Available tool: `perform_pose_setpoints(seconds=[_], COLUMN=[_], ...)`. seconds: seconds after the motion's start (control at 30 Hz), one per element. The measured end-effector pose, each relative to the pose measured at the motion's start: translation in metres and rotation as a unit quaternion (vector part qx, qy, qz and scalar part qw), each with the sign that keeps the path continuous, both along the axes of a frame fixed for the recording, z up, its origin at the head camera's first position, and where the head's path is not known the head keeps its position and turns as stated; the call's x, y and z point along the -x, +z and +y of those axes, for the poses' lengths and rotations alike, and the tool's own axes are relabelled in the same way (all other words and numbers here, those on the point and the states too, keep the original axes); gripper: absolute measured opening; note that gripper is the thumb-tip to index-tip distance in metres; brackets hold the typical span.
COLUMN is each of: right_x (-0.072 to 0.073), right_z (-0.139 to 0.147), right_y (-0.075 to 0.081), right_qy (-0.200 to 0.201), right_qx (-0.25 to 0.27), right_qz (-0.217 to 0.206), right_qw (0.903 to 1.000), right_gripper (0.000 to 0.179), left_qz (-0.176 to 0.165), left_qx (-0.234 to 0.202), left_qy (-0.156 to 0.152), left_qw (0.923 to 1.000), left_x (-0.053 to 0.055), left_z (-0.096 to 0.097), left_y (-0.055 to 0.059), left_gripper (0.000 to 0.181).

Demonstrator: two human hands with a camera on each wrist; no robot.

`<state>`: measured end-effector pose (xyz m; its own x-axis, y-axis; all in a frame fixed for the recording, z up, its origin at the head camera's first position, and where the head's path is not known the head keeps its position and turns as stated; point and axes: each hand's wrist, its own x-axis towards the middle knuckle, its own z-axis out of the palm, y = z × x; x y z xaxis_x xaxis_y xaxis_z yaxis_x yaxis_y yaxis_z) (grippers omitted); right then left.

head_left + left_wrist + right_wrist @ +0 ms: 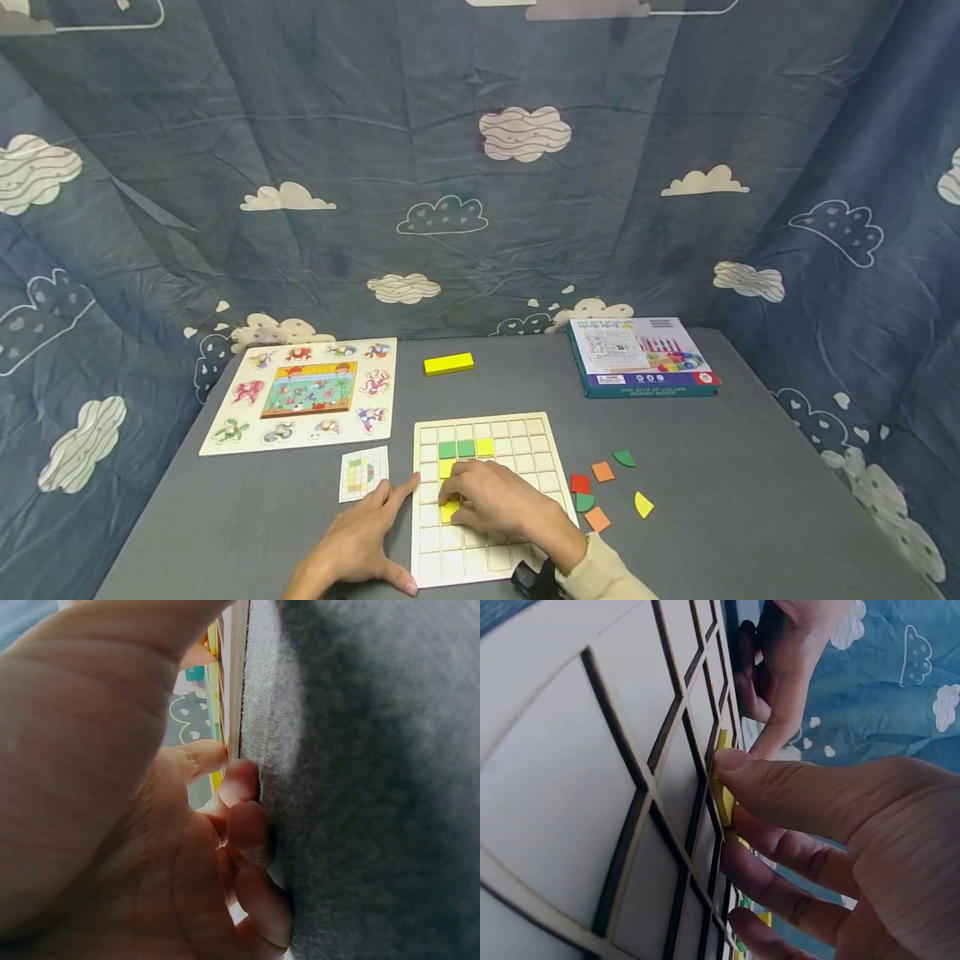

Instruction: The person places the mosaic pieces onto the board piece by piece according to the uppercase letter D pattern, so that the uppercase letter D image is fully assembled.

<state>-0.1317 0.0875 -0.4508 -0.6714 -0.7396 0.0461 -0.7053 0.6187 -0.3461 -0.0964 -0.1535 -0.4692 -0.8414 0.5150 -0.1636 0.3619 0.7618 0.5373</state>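
Note:
A pale wooden grid board [510,483] lies flat on the table. My right hand [498,504] is over its left half. Thumb and fingers pinch a yellow square tile [724,796], which sits tilted at a cell in the right wrist view. In the head view this yellow tile [448,511] is partly covered by the fingers. Above it are another yellow tile [446,468], two green tiles [457,449] and a yellow tile [485,447] in the grid. My left hand [360,537] rests on the table, its index finger and thumb extended to the board's left edge.
A small pattern card [363,474] lies left of the board. Loose orange, red, green and yellow pieces [602,472] lie to its right. Farther back are an animal picture board [300,392], a yellow block [448,364] and a flat box [643,357]. A cloud-printed curtain surrounds the table.

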Motion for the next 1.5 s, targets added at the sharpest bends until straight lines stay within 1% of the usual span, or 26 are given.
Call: perform_pose_setpoints(seconds=[0.13,0.37,0.8,1.03,1.3,1.5], right_x=[-0.0002,-0.0009,-0.0008,0.0005,0.0014,0.0046], right_z=[0.0009,0.0011,0.0009,0.0009,0.0003,0.0014], right_y=[-0.0015,-0.0021,-0.0032,-0.0023,-0.0021,-0.0030], right_qy=[-0.003,-0.013,-0.018,-0.023,-0.021,-0.031], right_qx=[0.003,0.005,-0.011,-0.012,-0.006,-0.004], right_qz=[0.002,0.011,0.037,0.046,0.059,0.079], right_qw=[1.0000,0.9998,0.9991,0.9986,0.9981,0.9964], right_gripper=[0.016,0.016,0.016,0.015,0.015,0.018], left_qz=[0.003,0.002,-0.007,0.002,-0.007,-0.009], left_qx=[0.002,-0.001,0.008,0.006,0.007,0.013], left_qy=[-0.003,-0.002,0.008,0.007,0.010,0.012], left_qw=[1.0000,1.0000,0.9999,1.0000,0.9999,0.9998], left_x=[-0.0002,-0.0023,-0.0022,-0.0010,-0.0007,0.0013], left_z=[0.0004,0.0011,0.0026,0.0019,0.0018,0.0030], left_y=[-0.0013,0.0005,-0.0008,0.0004,0.0004,0.0007], left_gripper=[0.133,0.133,0.133,0.131,0.128,0.123])
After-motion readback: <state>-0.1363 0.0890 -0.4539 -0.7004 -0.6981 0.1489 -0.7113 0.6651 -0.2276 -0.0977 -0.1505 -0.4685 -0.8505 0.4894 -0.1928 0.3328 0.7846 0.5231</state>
